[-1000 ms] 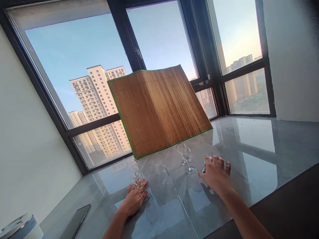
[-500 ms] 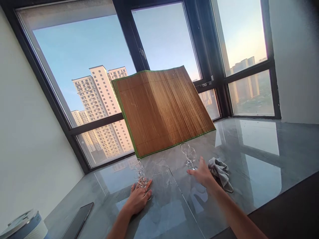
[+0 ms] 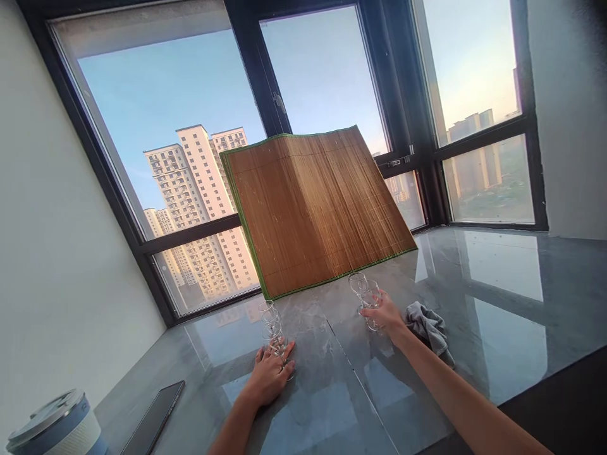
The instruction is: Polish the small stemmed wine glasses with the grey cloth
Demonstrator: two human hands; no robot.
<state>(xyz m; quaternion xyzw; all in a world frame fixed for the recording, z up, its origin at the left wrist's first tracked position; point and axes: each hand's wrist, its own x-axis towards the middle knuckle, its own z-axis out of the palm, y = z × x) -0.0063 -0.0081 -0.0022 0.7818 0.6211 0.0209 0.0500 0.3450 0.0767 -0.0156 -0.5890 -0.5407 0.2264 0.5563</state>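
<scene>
My right hand [image 3: 385,317] has its fingers closed round the stem of the nearer of two small clear stemmed glasses [image 3: 371,297] in the middle of the grey marble-look table. The other glass [image 3: 356,282] stands just behind it. A crumpled grey cloth [image 3: 430,327] lies on the table right of that hand, untouched. My left hand [image 3: 270,374] lies flat, fingers spread, around the foot of the nearest glass [image 3: 277,345] in a short row of clear glasses [image 3: 268,316].
A brown bamboo mat with green edging [image 3: 315,205] leans against the window behind the glasses. A dark phone [image 3: 154,421] lies at the table's left front, and a lidded white-and-blue cup [image 3: 54,428] stands at the bottom left corner. The table's glossy top [image 3: 497,297] stretches right.
My right hand left the grey cloth, moved left and forward, and closed on the stem of the nearer glass. My left hand stayed by the row of glasses. The camera shifted slightly left.
</scene>
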